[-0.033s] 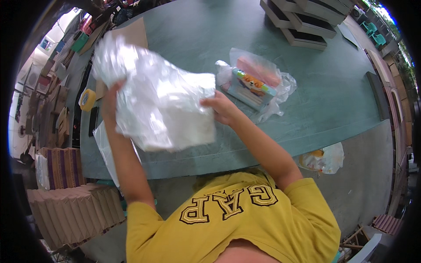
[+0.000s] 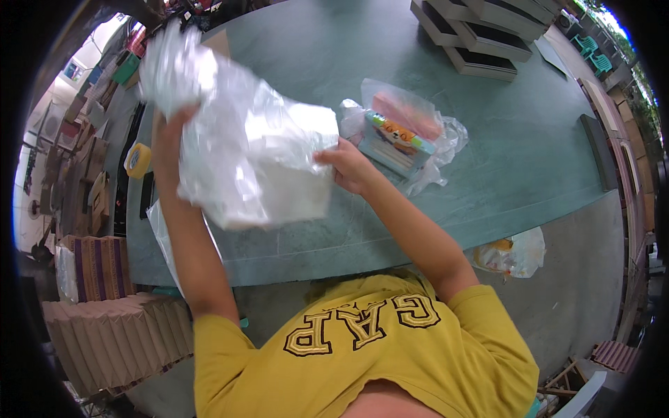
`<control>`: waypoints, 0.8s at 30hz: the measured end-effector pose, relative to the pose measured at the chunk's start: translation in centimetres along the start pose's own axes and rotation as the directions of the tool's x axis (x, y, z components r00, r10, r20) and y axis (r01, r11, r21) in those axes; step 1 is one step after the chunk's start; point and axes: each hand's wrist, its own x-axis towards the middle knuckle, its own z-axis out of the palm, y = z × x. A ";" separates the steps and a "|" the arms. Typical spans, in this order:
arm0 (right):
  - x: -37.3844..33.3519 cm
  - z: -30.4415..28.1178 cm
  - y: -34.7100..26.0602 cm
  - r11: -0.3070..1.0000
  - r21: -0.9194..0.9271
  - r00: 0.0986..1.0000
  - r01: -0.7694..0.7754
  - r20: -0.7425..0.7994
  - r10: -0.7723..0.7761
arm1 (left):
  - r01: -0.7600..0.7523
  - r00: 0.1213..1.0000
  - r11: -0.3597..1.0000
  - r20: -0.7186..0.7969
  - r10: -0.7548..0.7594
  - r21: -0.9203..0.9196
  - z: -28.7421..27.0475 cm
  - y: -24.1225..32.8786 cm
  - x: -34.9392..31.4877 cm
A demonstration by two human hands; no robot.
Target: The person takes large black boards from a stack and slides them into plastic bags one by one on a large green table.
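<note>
A crinkled clear plastic bag (image 2: 240, 150) is held up over the green table (image 2: 306, 49), blurred in places by motion. Its lower right part looks flat and pale, as if something white were inside. My left hand (image 2: 175, 124) is closed on the bag's left side, with some fingers hidden behind the film. At the right edge, my right hand (image 2: 346, 164) pinches the bag between thumb and fingers. Just beyond that hand lies a packet (image 2: 397, 143) with an orange cartoon animal on it, partly wrapped in loose clear plastic (image 2: 453, 136).
Stacked pale trays or boxes (image 2: 481, 42) stand at the far right. A yellow tape roll (image 2: 138, 160) sits by the left edge, near brown cardboard (image 2: 217, 44). Folded cartons (image 2: 118, 334) are piled at lower left. A filled plastic bag (image 2: 512, 252) rests below the table's near edge.
Both hands have shifted slightly left with the plastic bag. The bag's upper left end and its lower edge are a little higher. My grip looks the same.
</note>
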 end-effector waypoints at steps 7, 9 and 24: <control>-7.3 -7.6 -9.3 0.925 0.047 0.895 0.376 -0.277 -0.350 | -0.757 0.646 0.471 0.404 0.648 0.454 19.7 0.7 1.4; -10.7 -13.3 -11.2 0.892 0.220 0.918 0.394 -0.145 -0.369 | -0.539 0.733 0.746 0.653 0.188 0.390 25.3 -3.5 -0.2; -10.2 -10.2 -11.8 0.435 -0.896 0.399 -0.089 -0.432 -0.809 | -0.772 0.431 0.475 0.897 -0.097 0.422 20.0 -13.2 5.7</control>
